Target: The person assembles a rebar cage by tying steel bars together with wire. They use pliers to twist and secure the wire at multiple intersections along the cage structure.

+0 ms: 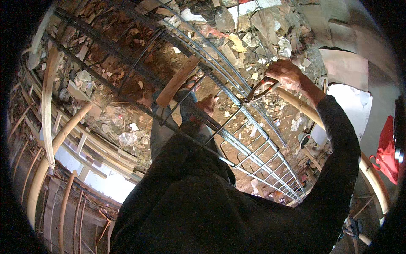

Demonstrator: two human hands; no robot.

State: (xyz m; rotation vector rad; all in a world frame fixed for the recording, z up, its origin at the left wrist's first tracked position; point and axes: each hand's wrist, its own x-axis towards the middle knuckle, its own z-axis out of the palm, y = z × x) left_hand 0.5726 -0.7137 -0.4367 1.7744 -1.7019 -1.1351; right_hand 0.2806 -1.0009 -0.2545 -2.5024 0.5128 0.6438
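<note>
My right hand (287, 75) is closed round the handles of a pair of pincers (253, 94), whose jaws meet a crossing of the rebar cage (249, 116). The cage is a long frame of ribbed steel bars with square stirrups, running from the upper left to the lower right in front of me. My left hand (206, 105) is low beside the near bars, partly behind them, with one finger stretched out and the others mostly hidden. Nothing shows in it. A short wooden board (177, 82) lies slantwise across the bars, left of that hand.
Rubble and scraps (249, 40) litter the dirt floor around the cage. A bamboo pole (300, 108) passes under my right forearm. More bamboo (63, 135) and wooden slats stand at the left. A red bag (385, 152) and a pale sheet (349, 103) are at the right.
</note>
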